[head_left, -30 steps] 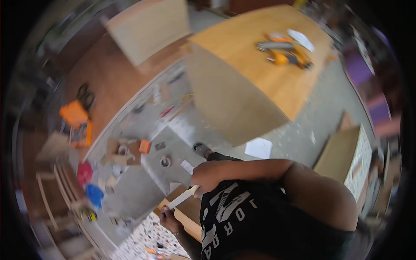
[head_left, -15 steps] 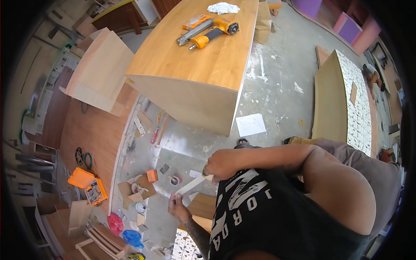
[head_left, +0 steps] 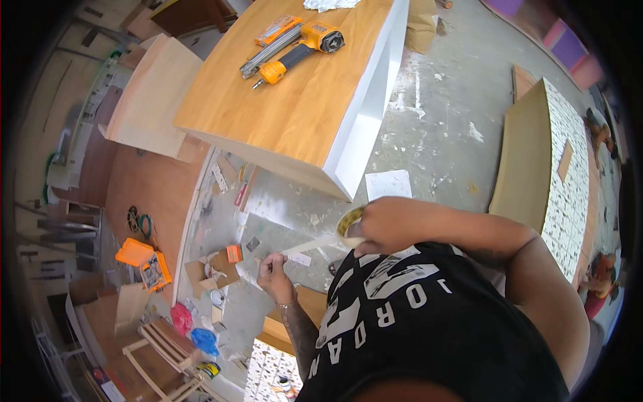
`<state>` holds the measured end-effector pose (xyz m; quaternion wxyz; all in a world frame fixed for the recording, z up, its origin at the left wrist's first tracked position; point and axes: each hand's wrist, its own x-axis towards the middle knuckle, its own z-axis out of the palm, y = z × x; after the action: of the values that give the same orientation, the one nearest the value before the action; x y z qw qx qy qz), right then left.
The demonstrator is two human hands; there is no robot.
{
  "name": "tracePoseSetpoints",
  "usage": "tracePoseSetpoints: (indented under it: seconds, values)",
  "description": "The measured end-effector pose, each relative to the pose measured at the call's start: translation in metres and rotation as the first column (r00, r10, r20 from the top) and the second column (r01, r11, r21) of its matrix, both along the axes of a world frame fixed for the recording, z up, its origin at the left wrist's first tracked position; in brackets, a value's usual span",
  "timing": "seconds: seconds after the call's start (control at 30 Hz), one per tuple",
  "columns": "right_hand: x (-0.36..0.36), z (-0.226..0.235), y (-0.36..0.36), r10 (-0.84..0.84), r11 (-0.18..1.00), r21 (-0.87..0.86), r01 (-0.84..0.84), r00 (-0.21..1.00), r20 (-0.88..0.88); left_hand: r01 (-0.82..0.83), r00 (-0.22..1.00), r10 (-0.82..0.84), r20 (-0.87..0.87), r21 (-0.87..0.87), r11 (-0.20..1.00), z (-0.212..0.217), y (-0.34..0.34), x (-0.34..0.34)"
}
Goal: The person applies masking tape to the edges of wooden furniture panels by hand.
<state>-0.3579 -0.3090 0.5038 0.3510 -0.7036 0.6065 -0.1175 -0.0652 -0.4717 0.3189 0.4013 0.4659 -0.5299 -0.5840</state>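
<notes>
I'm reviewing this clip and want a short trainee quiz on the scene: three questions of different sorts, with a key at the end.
1. Which of the person's hands holds the tape roll?
2. True or false: the nail gun lies on the wood-topped cabinet.
3. What colour is the open case at the left of the picture? A: green. B: orange. C: purple.

Key:
1. The right hand; a pale strip runs from the roll to the left hand.
2. True.
3. B.
</notes>
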Motion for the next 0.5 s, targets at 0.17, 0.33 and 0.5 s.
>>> tracePoseSetpoints:
  seconds: [0.17, 0.33, 0.5]
  values:
    - [-0.106, 0.005, 0.018, -0.107, 0.968, -0.217, 0.126, 0.989, 0.099, -0.036, 0.985, 0.050, -0.167, 0.083, 0.996, 0.055, 0.050, -0.082]
    - [-0.186, 0.044, -0.004, -0.030, 0.947, -0.315, 0.069, 0.991, 0.128, -0.031, 0.980, 0.069, -0.189, 0.197, 0.980, 0.100, 0.072, -0.141]
    - [-0.239, 0.086, -0.034, 0.006, 0.951, -0.303, -0.055, 0.987, -0.160, -0.031, 0.958, 0.054, -0.282, 0.086, 0.996, 0.137, 0.070, -0.164]
